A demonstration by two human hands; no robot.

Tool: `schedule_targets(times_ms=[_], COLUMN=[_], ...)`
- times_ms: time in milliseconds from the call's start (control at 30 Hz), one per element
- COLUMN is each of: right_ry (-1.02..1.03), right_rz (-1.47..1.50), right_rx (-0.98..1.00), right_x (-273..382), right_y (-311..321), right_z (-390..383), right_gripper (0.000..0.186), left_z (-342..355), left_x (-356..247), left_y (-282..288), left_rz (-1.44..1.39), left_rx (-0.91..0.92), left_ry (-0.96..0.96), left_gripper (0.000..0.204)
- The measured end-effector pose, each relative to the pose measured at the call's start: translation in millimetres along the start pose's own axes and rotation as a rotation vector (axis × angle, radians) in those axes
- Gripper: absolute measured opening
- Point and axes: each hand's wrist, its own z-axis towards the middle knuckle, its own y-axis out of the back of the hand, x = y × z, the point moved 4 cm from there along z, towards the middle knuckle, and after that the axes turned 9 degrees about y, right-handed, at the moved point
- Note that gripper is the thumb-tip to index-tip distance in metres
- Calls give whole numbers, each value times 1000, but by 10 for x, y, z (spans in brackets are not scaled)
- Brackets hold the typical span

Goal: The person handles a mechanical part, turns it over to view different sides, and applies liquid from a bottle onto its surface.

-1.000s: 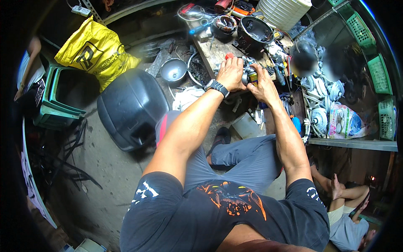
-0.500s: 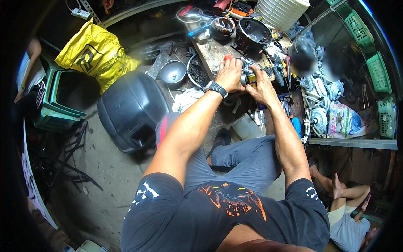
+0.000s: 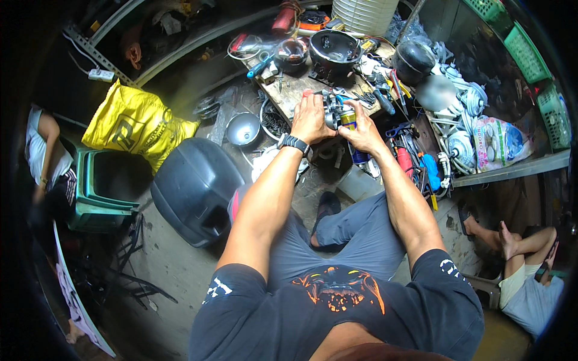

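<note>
Clasping a metal part (image 3: 330, 111) between them, left hand (image 3: 309, 120) and right hand (image 3: 364, 135) curl inward.

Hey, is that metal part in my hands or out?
In: the metal part sits between the left hand and right hand, fingers and thumbs about its sides. Any support underneath is hidden.

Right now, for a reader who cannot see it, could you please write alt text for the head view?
A person's left hand grips a small grey metal part, the right hand close beside it, by a cluttered wooden table. A black bowl-shaped piece sits on the table; to the left are a yellow sack and a black box.
</note>
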Motion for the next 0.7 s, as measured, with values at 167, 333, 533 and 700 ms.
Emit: schedule_targets(times_ms=[167,333,533,700], right_ry=[143,147,181,231], right_rz=[83,70,61,3], right_rx=[-60,-80,-56,-14], right_x=[97,161,377,431], right_y=[31,146,285,337], right_z=[-48,-110,-62,10], right_gripper=[77,75,73,73], left_z=[19,2,-74,-126], left_x=[48,85,-6,-158], left_y=[-48,12,112,114], left_rz=[-11,-187,-245,-260], left_rx=[-57,-104,-184,-171], left_ry=[-81,-59,-76,-112], left_gripper=[108,112,105,105])
